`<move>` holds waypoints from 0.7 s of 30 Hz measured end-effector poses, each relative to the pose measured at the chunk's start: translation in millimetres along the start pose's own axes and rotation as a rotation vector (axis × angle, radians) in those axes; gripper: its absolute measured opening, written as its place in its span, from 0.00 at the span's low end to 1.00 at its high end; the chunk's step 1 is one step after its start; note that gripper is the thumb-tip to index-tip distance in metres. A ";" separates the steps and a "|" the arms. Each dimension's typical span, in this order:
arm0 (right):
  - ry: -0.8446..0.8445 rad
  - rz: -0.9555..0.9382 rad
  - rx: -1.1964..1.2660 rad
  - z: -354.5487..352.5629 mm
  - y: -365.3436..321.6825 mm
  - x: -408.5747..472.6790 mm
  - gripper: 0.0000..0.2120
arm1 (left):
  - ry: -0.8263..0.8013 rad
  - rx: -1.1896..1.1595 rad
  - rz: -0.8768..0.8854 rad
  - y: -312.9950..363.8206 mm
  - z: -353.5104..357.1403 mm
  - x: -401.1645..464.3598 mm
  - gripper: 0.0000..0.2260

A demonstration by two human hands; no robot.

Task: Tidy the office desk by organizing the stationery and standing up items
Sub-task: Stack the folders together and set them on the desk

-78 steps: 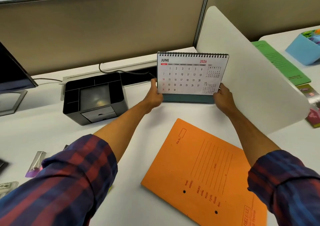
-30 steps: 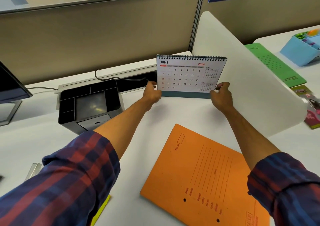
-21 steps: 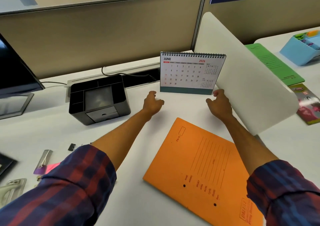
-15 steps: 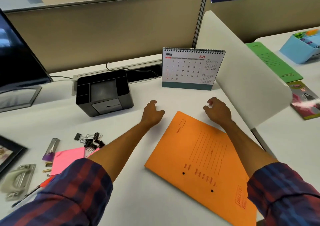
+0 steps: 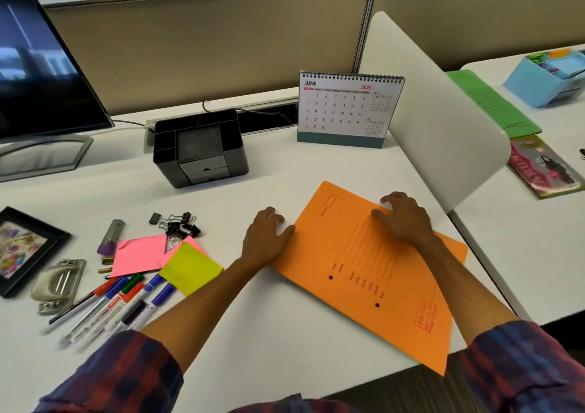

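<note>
The desk calendar (image 5: 345, 110) stands upright at the back of the white desk (image 5: 253, 333), free of both hands. An orange file folder (image 5: 373, 273) lies flat near the front right. My left hand (image 5: 266, 238) rests at the folder's left edge with loose fingers touching it. My right hand (image 5: 403, 215) lies on the folder's upper part, fingers spread and relaxed. A black desk organizer (image 5: 199, 146) stands left of the calendar. Several markers (image 5: 120, 302), pink sticky notes (image 5: 139, 254), a yellow sticky pad (image 5: 190, 267) and binder clips (image 5: 177, 226) lie loose at the left.
A monitor (image 5: 41, 64) stands at the back left. A framed picture (image 5: 22, 248), a hole punch (image 5: 58, 283) and a purple lighter-like item (image 5: 110, 235) lie at the left edge. A white divider panel (image 5: 437, 121) bounds the right side; the neighbouring desk holds a green folder (image 5: 493, 105).
Both hands let go of the calendar, which now stands at the back, and came toward me onto the orange folder. The view has tilted down and left, showing the loose stationery.
</note>
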State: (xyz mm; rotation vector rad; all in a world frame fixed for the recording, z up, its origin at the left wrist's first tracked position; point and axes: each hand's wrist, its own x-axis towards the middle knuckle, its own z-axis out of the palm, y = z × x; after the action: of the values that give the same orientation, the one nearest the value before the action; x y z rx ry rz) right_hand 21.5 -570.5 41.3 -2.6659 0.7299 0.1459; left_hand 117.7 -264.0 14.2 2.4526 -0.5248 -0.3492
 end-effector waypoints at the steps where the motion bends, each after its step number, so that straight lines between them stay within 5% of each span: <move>1: -0.006 0.002 -0.012 0.1 2.7 -4.7 0.25 | 0.012 -0.001 0.003 -2.7 -0.5 -8.0 0.20; 8: -0.077 -0.052 -0.141 8.5 8.4 -47.0 0.35 | 0.112 -0.064 0.087 -19.5 -4.9 -57.5 0.27; 21: -0.191 -0.175 -0.096 28.7 -48.7 -158.0 0.36 | 0.156 0.174 0.225 -59.6 17.1 -121.1 0.27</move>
State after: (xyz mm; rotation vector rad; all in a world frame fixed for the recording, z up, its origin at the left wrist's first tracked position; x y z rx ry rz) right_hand -89.6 -446.3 61.3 -2.7418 0.4372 0.3917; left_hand 21.1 -174.6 -20.4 2.5263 -0.7827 -0.0204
